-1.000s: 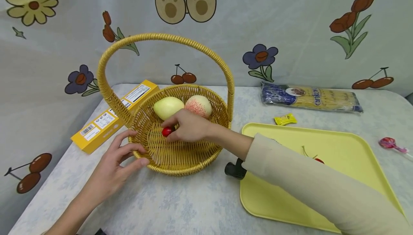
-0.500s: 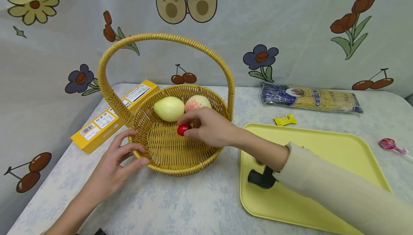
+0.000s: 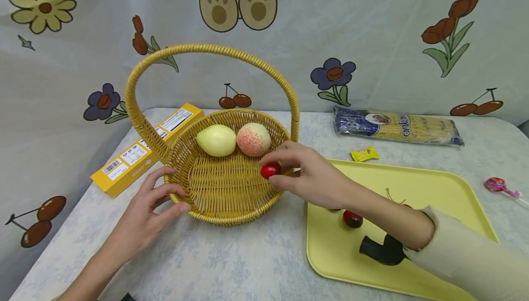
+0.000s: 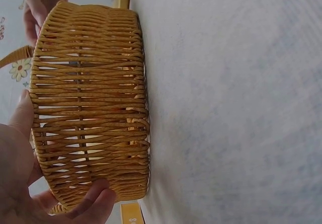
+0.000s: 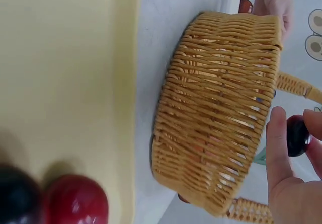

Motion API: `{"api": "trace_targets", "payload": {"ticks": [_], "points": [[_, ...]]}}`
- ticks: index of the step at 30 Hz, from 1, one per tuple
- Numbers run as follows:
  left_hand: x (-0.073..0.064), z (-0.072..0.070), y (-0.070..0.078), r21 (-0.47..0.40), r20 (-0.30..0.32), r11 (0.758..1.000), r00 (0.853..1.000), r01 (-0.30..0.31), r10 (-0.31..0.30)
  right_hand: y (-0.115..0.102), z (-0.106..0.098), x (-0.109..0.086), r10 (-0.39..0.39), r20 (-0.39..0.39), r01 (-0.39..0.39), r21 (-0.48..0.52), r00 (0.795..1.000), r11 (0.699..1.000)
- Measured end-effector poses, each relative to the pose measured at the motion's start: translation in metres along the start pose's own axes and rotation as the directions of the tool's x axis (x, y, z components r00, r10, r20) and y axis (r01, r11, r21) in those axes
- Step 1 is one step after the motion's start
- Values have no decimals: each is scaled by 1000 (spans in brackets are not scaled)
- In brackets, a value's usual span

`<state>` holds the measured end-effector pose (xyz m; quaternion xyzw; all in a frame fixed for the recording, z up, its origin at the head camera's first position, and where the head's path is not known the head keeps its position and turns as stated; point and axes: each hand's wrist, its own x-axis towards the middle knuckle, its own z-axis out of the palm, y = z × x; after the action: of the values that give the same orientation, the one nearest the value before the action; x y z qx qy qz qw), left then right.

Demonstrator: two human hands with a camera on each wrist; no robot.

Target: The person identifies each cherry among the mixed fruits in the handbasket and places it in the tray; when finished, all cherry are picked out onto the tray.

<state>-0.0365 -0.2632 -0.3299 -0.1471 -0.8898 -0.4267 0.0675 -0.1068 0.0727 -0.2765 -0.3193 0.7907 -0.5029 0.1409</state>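
Note:
My right hand point(image 3: 314, 175) pinches a red cherry point(image 3: 270, 170) between thumb and fingers, at the right rim of the wicker basket point(image 3: 225, 221). My left hand point(image 3: 146, 211) grips the basket's left front rim, with its fingers against the woven wall in the left wrist view. Inside the basket, a yellow-green pear point(image 3: 216, 140) lies beside a pink-speckled peach point(image 3: 253, 139) towards the back. In the right wrist view the held cherry point(image 5: 298, 136) looks dark and hangs above the basket's rim level. Another dark red cherry point(image 3: 352, 219) lies on the yellow tray point(image 3: 434, 181), partly below my right forearm.
A tall handle point(image 3: 212, 48) arches over the basket. An orange box point(image 3: 142, 152) lies behind it on the left. At the back right are a pasta packet point(image 3: 396, 126) and a yellow wrapped candy point(image 3: 364, 154). A lollipop point(image 3: 497, 184) lies right of the tray.
My right hand has carried the cherry rightward from the middle of the basket to its right rim. The peach and a cherry on the tray have come into view. My left hand stays put.

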Motion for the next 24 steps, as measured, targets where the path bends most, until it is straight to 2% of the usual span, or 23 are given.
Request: {"api": "trace_targets", "payload": {"ticks": [6, 10, 15, 20, 24], "points": [[0, 0, 0, 4, -4, 1000, 1000, 9, -9, -2, -11, -22, 28, -34, -25, 74, 999, 997], [0, 0, -1, 8, -7, 1000, 1000, 6, -6, 1, -19, -39, 98, -30, -95, 88, 995, 992], [0, 0, -1, 9, -5, 1000, 1000, 8, -8, 7, -32, -63, 187, -26, -185, 55, 982, 981], [0, 0, 0, 17, -8, 1000, 1000, 3, -3, 17, -40, -88, 254, -35, -249, 95, 967, 964], [1, 0, 0, 20, -8, 1000, 1000, 0, 0, 27, -48, -112, 291, -90, -287, 56, 952, 956]]}}
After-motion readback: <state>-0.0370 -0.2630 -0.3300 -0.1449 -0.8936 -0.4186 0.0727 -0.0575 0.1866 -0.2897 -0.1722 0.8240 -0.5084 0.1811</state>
